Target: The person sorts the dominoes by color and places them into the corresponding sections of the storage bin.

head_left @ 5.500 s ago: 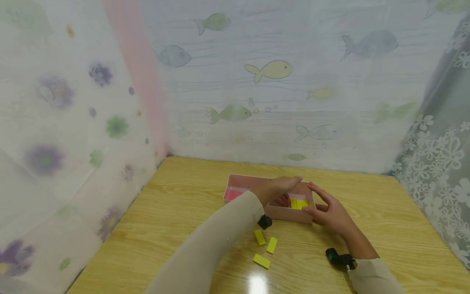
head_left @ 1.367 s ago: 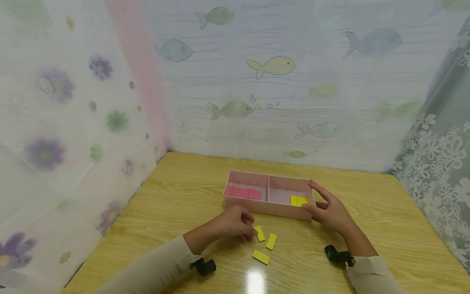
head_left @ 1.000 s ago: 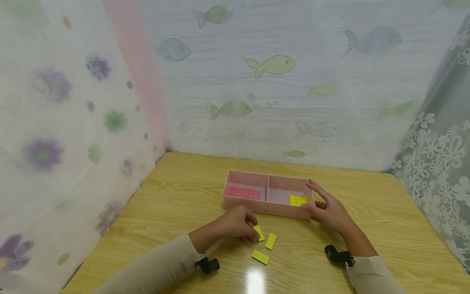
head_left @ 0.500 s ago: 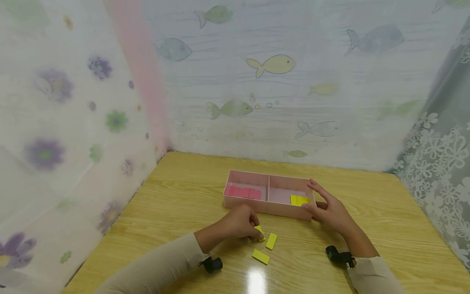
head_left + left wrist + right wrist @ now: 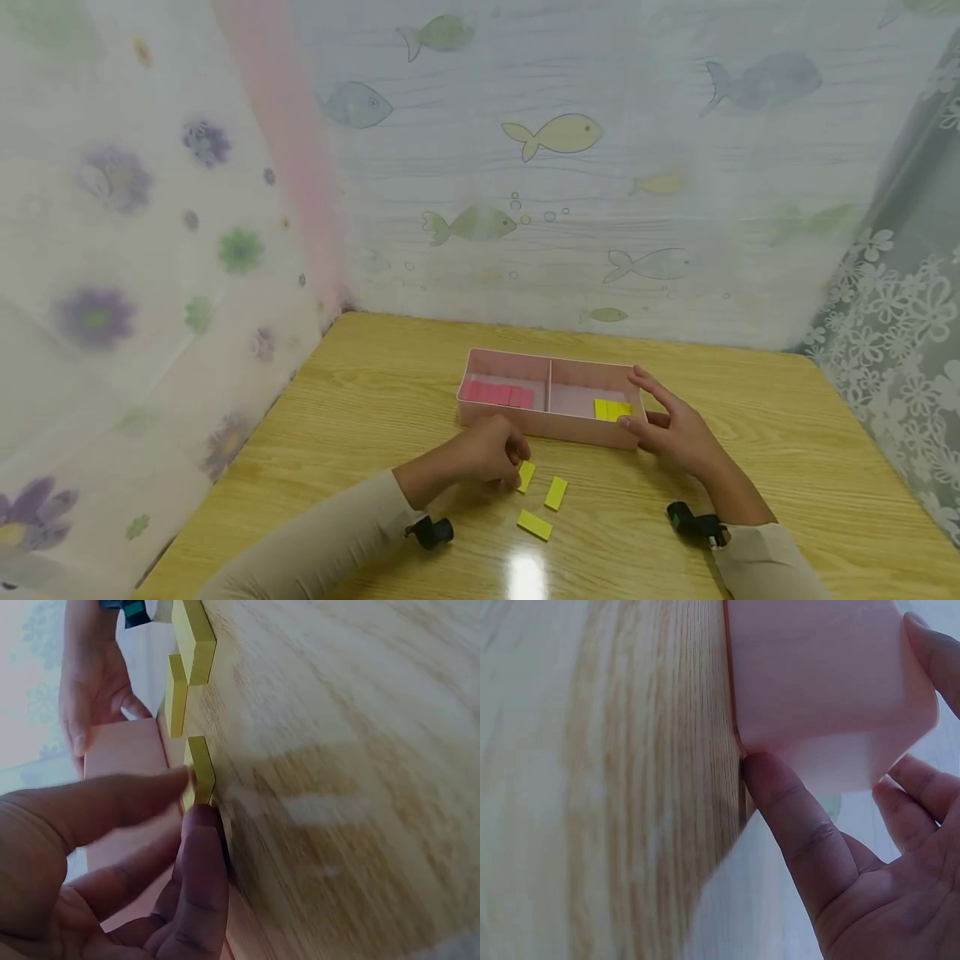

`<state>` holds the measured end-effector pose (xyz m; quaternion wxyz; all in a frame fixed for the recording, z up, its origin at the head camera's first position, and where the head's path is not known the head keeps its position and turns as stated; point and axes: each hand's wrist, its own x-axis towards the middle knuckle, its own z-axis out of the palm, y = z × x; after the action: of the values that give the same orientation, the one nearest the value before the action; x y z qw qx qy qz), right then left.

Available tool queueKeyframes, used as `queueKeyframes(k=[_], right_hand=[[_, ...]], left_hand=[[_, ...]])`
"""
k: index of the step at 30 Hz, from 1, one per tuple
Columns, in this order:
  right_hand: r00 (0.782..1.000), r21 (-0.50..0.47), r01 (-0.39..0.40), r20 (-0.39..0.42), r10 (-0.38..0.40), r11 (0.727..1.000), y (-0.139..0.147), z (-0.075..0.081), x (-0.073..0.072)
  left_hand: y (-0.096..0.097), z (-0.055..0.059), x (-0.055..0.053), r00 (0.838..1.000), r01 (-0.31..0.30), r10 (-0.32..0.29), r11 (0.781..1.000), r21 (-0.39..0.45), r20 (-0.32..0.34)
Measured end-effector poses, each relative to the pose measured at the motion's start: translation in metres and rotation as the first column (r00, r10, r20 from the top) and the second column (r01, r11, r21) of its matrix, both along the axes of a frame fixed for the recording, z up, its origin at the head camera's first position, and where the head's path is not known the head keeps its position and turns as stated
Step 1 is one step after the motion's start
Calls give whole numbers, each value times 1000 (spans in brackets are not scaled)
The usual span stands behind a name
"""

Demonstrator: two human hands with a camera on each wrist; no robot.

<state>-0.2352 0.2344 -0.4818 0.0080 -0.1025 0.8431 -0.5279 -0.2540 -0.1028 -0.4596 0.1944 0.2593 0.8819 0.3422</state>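
My left hand (image 5: pixel 483 454) pinches the near end of a small yellow rectangular block (image 5: pixel 527 477) on the table. In the left wrist view, the thumb is against that block (image 5: pixel 201 766), with curled fingers at its lower end. Two more yellow blocks lie close by, one upright-angled block (image 5: pixel 556 493) and one slanting block (image 5: pixel 535 526). My right hand (image 5: pixel 678 429) holds the right end of a pink two-compartment box (image 5: pixel 517 421), thumb on the front corner, fingers at the back. The right wrist view shows the thumb low on the box wall (image 5: pixel 817 675).
Inside the box, a row of pink blocks (image 5: pixel 497 394) lies in the left compartment, and several yellow blocks (image 5: pixel 611 409) sit at the right compartment's front right corner. A divider (image 5: pixel 548 387) separates them. The wooden table (image 5: pixel 360 392) meets a fish-patterned curtain (image 5: pixel 555 250) behind.
My left hand has come from over the box to the nearest loose yellow block, whose slant has turned the other way in the last half second. My right hand keeps its hold.
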Motion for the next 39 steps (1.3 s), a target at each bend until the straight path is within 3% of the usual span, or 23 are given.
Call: queueKeyframes(k=[7, 14, 28, 39], right_hand=[[1000, 0, -1, 1, 1, 1000, 1, 1, 0], [1000, -15, -7, 17, 7, 1000, 1, 0, 0], [1000, -16, -13, -1, 13, 1000, 1, -2, -2], [1000, -20, -9, 4, 9, 1000, 1, -2, -1]], left_hand=[[3, 3, 4, 992, -32, 17, 992, -120, -127], [4, 8, 7, 992, -19, 0, 988, -152, -124], [0, 8, 3, 993, 22, -30, 998, -65, -118], [1, 17, -5, 998, -6, 7, 1000, 9, -60]])
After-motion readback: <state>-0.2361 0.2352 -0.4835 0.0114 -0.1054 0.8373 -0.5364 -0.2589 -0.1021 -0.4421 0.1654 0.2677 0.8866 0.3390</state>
